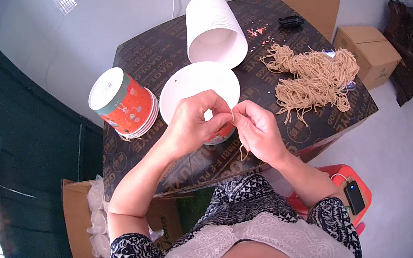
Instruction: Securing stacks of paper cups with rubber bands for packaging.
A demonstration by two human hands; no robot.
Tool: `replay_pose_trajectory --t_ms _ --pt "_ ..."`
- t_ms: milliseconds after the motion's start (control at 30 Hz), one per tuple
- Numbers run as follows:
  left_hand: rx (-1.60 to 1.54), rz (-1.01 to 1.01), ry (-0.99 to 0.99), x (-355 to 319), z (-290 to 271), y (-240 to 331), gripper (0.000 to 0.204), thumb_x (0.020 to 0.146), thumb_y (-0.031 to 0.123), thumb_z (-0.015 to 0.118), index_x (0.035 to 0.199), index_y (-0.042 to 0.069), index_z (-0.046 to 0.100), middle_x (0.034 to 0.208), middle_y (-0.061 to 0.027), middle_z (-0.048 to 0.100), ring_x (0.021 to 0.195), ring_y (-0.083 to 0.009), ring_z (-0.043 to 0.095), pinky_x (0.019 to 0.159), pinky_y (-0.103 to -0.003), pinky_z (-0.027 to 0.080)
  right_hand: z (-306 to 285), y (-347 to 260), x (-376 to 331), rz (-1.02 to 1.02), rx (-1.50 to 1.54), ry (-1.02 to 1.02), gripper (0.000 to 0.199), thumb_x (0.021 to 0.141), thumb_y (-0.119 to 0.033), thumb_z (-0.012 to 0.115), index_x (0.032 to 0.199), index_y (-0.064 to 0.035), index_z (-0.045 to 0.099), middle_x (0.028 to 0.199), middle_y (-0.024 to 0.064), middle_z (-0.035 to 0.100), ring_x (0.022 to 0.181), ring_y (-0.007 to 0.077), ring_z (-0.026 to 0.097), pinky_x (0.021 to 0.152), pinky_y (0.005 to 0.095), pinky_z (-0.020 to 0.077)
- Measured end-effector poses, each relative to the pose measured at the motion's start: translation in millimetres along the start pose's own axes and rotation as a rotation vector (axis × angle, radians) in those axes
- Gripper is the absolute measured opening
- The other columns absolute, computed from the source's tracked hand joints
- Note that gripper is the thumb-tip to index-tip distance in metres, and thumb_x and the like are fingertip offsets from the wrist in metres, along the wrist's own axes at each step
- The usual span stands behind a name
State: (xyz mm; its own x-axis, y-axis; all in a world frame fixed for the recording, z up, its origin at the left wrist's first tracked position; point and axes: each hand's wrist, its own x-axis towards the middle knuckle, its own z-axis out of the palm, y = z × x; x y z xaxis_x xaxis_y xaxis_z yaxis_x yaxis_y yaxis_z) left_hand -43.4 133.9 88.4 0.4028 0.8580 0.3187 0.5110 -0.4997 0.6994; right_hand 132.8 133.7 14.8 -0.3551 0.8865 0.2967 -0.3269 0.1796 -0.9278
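Lace collar (207,256) below table edge (188,181); left grip (192,123), right grip (260,129) pinching cord (233,115).

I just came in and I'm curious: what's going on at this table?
A person's left hand and right hand pinch tan string over the near side of a white-lined bucket on the dark table. To the left stands an upside-down stack of printed buckets; beyond, nested white buckets lie on their side. Bundles of string lie to the right.
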Motion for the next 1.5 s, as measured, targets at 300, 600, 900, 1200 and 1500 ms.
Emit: replay_pose_trajectory --t_ms 300,600,900,1200,1500 --pt "0.109 0.136 0.054 -2 7 3 0.011 0.078 0.003 0.073 0.084 0.001 0.064 0.080 -0.0105 0.064 0.071 -0.0243 0.066 0.062 -0.035 0.052 4 -10 -3 0.086 0.137 0.095 0.023 0.102 -0.017 0.052 0.092 0.0016 0.061 0.059 -0.0020 0.053 0.044 0.0026 0.045 0.039 0.0194 0.0332" --pt "0.120 0.055 0.120 -6 9 14 0.007 0.079 0.002 0.069 0.082 -0.001 0.063 0.078 -0.0101 0.066 0.075 -0.0214 0.066 0.063 -0.033 0.052 0 -14 -14 0.059 0.108 0.104 0.023 0.102 -0.015 0.052 0.103 0.0040 0.064 0.057 -0.0035 0.053 0.045 0.0016 0.043 0.041 0.0200 0.0325" --pt "-0.315 -0.358 -0.032 3 -4 8 0.005 0.082 0.001 0.063 0.086 -0.003 0.064 0.079 -0.0003 0.064 0.074 -0.0049 0.056 0.067 -0.021 0.045 -14 -14 -25 -0.215 -0.520 0.120 0.013 0.090 -0.004 0.067 0.101 0.0011 0.064 0.059 0.0049 0.057 0.050 0.0049 0.051 0.046 0.0242 0.0393" --pt "-0.275 -0.372 -0.051 4 -5 6 0.005 0.084 0.001 0.061 0.086 -0.003 0.063 0.078 -0.0013 0.062 0.070 -0.0066 0.056 0.065 -0.021 0.045 -33 -23 -46 -0.345 -0.694 0.156 0.006 0.087 0.001 0.064 0.093 -0.0006 0.065 0.074 0.0125 0.065 0.054 0.0216 0.062 0.049 0.0304 0.0447" --pt "-0.045 -0.366 -0.031 2 -4 1 0.009 0.089 0.006 0.059 0.086 -0.003 0.061 0.075 -0.0015 0.060 0.069 -0.0072 0.056 0.061 -0.023 0.045 -54 -15 -59 -0.348 -0.790 0.083 0.007 0.092 0.000 0.059 0.094 0.0036 0.064 0.074 0.0117 0.064 0.054 0.0149 0.056 0.051 0.0264 0.0419"
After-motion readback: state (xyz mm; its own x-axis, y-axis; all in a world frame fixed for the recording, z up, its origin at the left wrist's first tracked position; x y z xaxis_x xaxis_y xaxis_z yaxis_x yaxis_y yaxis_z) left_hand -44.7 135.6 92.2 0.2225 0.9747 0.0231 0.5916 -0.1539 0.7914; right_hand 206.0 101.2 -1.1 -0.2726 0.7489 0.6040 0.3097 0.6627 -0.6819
